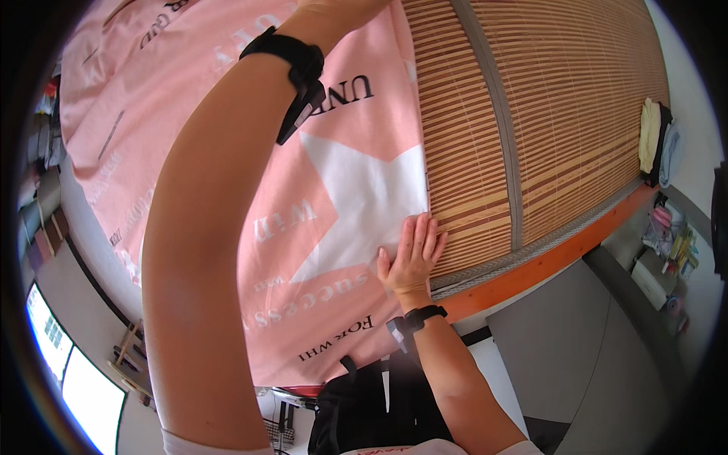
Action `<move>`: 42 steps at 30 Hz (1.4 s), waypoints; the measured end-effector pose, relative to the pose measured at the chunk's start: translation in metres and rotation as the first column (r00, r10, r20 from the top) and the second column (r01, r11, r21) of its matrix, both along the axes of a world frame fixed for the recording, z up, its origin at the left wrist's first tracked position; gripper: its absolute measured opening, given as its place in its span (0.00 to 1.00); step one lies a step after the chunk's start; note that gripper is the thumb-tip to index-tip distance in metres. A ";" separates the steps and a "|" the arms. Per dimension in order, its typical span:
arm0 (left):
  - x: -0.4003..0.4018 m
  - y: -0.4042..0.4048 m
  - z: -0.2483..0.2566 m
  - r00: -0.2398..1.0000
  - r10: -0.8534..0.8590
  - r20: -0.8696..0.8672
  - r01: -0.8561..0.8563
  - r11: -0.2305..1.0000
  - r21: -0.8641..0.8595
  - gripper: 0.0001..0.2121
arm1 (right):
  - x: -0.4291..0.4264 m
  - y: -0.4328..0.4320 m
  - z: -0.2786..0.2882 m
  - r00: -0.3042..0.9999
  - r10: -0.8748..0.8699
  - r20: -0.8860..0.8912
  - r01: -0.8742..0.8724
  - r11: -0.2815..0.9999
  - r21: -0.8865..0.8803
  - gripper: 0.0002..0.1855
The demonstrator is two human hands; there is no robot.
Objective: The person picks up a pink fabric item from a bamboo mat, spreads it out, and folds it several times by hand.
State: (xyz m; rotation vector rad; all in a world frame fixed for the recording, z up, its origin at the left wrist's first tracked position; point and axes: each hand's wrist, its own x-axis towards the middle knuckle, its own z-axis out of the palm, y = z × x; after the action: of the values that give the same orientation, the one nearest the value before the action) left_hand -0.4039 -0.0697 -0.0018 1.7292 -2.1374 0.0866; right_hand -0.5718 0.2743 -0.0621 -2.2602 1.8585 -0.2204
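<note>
A pink fabric sheet (352,142) with a large white star and printed words lies over the left part of a striped bamboo mat (472,142). Near the fabric's right edge, my right hand (414,250) rests palm down, its fingers spread and partly over the mat. My left arm reaches far across the fabric; only the base of my left hand (335,11) shows at the top edge, and its fingers are out of view. Both wrists wear black straps with small devices. Some creases run through the fabric at the upper left.
An orange wooden bed edge (529,273) runs along the mat's near side. Folded clothes (654,142) sit at its far right corner. A black backpack (369,404) stands close before my body. Rolled items (42,222) lie at far left, and assorted goods (665,250) at right.
</note>
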 end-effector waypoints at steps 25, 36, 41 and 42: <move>0.004 0.656 0.097 0.442 0.843 -0.308 -0.792 0.528 0.307 0.26 | -0.014 -0.038 -0.030 0.960 0.082 -0.269 -0.163 0.941 -0.295 0.33; -0.010 0.823 0.053 -0.218 0.890 -0.400 -0.329 0.319 0.889 0.27 | 0.126 0.061 0.083 0.502 0.865 0.006 -0.813 0.474 -0.337 0.30; 0.096 0.896 -0.017 -0.920 -0.039 -0.390 -0.392 0.121 0.912 0.31 | 0.286 0.266 0.132 0.189 0.979 0.074 -0.981 0.192 -0.034 0.37; 0.130 0.910 -0.023 -0.931 -0.231 -0.281 -0.328 0.197 0.924 0.37 | 0.315 0.301 0.143 0.125 0.990 -0.059 -0.992 0.124 -0.024 0.37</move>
State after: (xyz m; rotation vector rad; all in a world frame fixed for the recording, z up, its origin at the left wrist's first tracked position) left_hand -0.2744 0.8405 -0.0243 1.0647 1.1179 -0.4910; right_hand -0.2566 0.5754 0.0809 -2.9472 -0.1044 0.0157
